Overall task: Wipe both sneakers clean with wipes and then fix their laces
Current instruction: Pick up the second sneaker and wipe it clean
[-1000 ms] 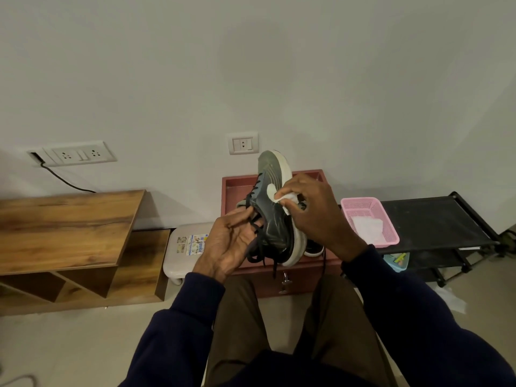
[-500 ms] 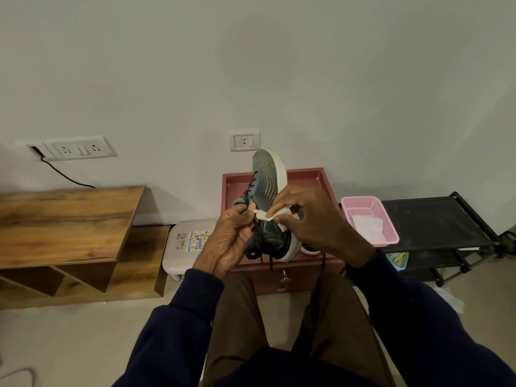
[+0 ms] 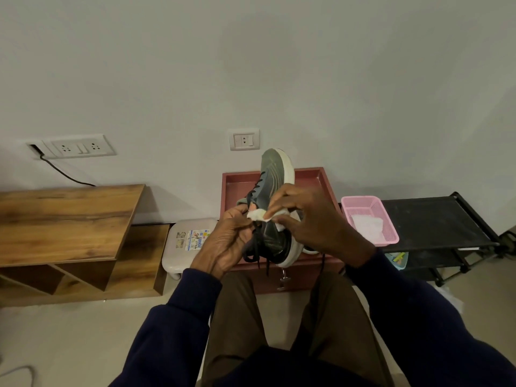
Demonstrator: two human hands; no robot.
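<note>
Grey sneaker, white sole, black laces, toe up

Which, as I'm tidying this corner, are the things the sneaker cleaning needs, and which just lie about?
Needed: grey-green white-soled sneaker held by the left hand; white wipe pinched by the right hand; pink plastic basket of wipes.
Lying about: brown wooden shelf unit; white plastic stool; black rack.
</note>
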